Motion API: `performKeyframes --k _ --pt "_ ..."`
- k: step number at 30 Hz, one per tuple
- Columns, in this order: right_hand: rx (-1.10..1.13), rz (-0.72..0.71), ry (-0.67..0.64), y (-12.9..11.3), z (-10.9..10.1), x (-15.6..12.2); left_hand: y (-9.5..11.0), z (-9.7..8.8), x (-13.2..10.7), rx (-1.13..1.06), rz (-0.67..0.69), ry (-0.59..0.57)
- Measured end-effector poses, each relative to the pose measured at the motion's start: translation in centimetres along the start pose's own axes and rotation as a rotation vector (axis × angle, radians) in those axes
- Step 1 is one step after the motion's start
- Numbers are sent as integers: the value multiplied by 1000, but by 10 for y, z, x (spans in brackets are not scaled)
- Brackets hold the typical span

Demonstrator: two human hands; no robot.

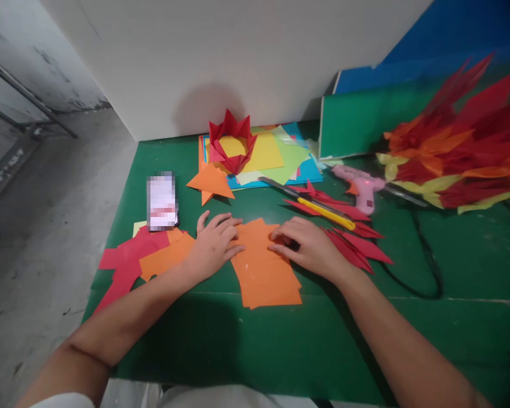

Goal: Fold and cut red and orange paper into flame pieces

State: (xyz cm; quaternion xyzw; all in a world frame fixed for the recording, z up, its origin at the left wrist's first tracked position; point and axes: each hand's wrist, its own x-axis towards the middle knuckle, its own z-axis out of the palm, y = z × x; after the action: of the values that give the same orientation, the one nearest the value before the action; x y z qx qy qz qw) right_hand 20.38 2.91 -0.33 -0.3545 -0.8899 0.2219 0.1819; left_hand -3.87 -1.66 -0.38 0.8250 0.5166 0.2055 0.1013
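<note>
Several orange paper sheets [267,280] lie in an uneven, overlapping stack on the green table in front of me. My left hand [216,241] rests at the stack's upper left edge, fingers spread and the thumb tip on the paper. On the opposite side, my right hand [301,241] has bent fingers over the stack's upper right edge, with a gap between thumb and forefinger. Left of my left hand lie loose orange pieces [165,258] and red paper pieces [131,258]. Folded red paper spikes [352,249] lie just beyond my right hand.
A phone [161,201] lies at the left. Behind the stack are a folded orange star shape [212,181], a red paper ring [215,153] and coloured sheets [272,150]. Rightward are a yellow cutter [327,213], a pink glue gun [359,182] with cable and a large paper flower [463,153].
</note>
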Motion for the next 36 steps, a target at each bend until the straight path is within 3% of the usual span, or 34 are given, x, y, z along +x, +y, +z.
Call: performKeyframes --k 7,12,16,20,28,32,36 --pt "144 -12 -168 0 -11 -2 0 -1 0 -8 -16 -8" --pt "183 26 -242 -4 -21 -4 4 -1 2 0 20 -63" --pt "210 43 -265 -4 -24 -7 7 -3 3 7 40 -39" --pt "235 95 -161 -5 -20 -7 5 -3 1 -26 75 56" --pt "358 172 21 -2 -14 -8 0 -6 2 -167 -9 381" --pt "529 230 155 -2 -8 -10 -2 -6 1 -255 -63 427" --pt "596 86 248 -10 -6 -7 -3 -6 1 -253 -118 423"
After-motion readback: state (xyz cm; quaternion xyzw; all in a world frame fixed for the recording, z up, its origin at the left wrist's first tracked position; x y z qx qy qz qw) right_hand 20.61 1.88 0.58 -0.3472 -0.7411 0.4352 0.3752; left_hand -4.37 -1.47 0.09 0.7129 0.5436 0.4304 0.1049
